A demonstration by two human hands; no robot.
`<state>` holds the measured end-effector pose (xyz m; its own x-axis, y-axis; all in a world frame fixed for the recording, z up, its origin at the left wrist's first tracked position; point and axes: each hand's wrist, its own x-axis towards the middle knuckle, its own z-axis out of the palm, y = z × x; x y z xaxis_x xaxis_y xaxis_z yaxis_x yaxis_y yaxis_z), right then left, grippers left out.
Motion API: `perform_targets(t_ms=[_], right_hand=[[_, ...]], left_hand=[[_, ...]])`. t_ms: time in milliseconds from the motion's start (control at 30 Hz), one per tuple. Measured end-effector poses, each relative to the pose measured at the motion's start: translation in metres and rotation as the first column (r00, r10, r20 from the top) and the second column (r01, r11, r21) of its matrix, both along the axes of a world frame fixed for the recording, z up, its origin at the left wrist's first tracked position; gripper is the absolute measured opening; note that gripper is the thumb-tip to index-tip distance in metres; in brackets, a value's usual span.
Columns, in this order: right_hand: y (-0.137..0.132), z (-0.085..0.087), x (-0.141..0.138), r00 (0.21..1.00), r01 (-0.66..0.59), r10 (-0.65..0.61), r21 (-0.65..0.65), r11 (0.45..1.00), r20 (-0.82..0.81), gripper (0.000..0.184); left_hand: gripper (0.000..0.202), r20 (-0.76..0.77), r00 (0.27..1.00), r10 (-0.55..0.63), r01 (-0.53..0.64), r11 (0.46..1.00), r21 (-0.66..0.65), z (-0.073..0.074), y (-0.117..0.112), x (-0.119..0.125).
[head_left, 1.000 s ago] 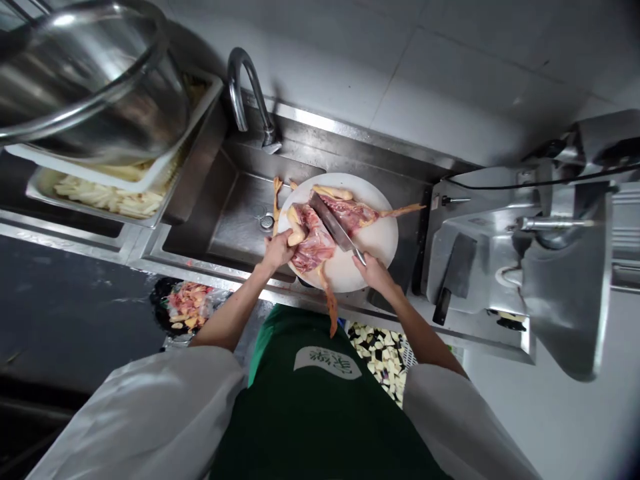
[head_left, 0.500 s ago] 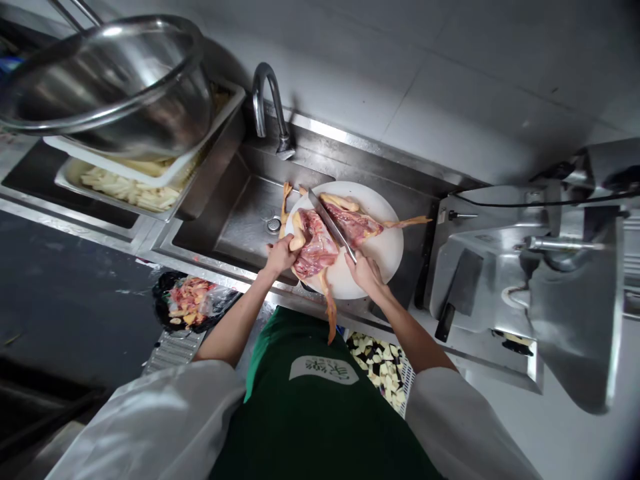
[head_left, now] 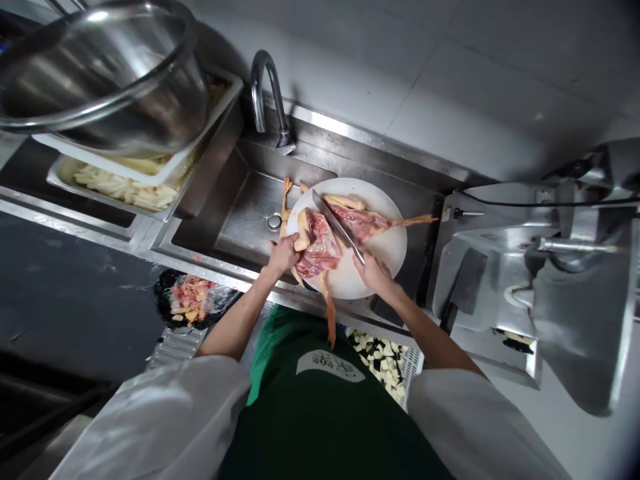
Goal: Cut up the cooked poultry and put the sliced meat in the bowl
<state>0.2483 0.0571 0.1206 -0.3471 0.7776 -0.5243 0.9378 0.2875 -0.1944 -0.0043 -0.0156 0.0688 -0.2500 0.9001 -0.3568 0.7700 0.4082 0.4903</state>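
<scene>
Dim and cool grey overall, apparently lit from above, palest on the round white board [head_left: 383, 257]. Glinting hard along the rim of the steel bowl [head_left: 100, 73] and the sink's back ledge [head_left: 327, 121]. Softly shadowed on the wall [head_left: 370, 73] beside the tap [head_left: 279, 100], dark on the floor [head_left: 75, 280], nearly black low on the apron [head_left: 310, 433]. Fairly crisp mid-frame, softer toward the borders; stretched wide at bowl and white sleeves [head_left: 170, 400].
</scene>
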Motion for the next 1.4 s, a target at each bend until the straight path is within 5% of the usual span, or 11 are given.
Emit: perform_targets(t_ms=[300,600,800,967,1200,1400], right_hand=[[0.018,-0.005,0.009,0.999,-0.021,0.02,-0.013,1.0,-0.049,0.05],[0.004,-0.001,-0.007,0.996,-0.077,0.073,0.082,0.994,0.044,0.054],[0.008,0.012,-0.018,0.997,-0.046,0.058,0.219,0.975,-0.052,0.061],[0.002,-0.003,-0.02,0.999,-0.044,0.043,0.045,0.998,0.012,0.056],[-0.025,-0.006,0.04,0.995,-0.039,0.039,0.003,0.999,0.092,0.04],[-0.05,0.013,0.094,0.991,-0.037,0.039,-0.019,0.999,0.126,0.032]], left_hand=[[0.021,0.048,0.998,-0.035,0.036,0.999,-0.026,-0.004,-0.015,-0.016],[0.024,-0.008,1.0,-0.001,0.0,1.0,-0.018,-0.015,-0.024,-0.014],[0.024,0.021,1.0,0.024,-0.023,1.0,-0.007,-0.019,-0.028,-0.014],[0.026,0.004,1.0,0.017,-0.017,1.0,-0.007,-0.017,-0.029,-0.015],[0.026,0.025,1.0,0.014,-0.014,1.0,0.004,-0.018,-0.03,-0.016],[0.029,0.06,0.996,0.061,-0.062,0.998,0.028,-0.027,-0.042,-0.019]])
